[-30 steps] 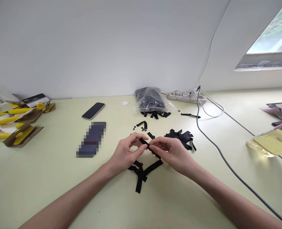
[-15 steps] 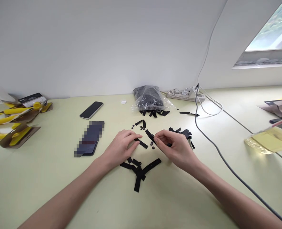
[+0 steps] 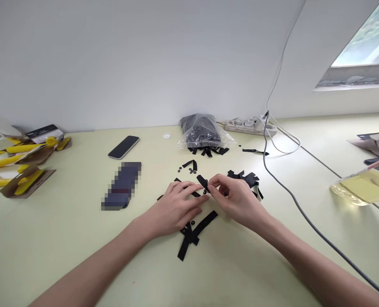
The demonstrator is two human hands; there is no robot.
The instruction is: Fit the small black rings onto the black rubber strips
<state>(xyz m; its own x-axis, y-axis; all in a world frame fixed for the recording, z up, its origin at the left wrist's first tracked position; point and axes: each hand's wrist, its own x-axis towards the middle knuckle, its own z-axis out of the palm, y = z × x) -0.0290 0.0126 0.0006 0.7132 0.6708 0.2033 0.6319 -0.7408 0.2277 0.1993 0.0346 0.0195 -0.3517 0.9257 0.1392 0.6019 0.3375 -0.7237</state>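
Observation:
My right hand (image 3: 236,196) pinches a short black fabric strip (image 3: 202,181) between thumb and fingers, its far end sticking out to the left. My left hand (image 3: 178,207) lies low over the table with its fingers spread, the fingertips close to the held strip and to small black rings (image 3: 205,192). Partly beneath its fingers is another black strip (image 3: 195,194). In front of that hand lie crossed black strips (image 3: 205,221), with one loose ring (image 3: 193,222) beside them. Farther back sit a bent strip (image 3: 194,165) and several rings (image 3: 191,171).
A clear bag of black pieces (image 3: 202,130) lies near the wall, beside a power strip (image 3: 250,126). More strips (image 3: 249,178) are piled right of my right hand. Phones (image 3: 124,147) lie left; yellow-handled tools (image 3: 23,162) farther left. A grey cable (image 3: 292,198) crosses the right side.
My left hand has moved right and spread its fingers, now covering part of the front strips. Those strips have shifted slightly. My right hand still pinches its strip.

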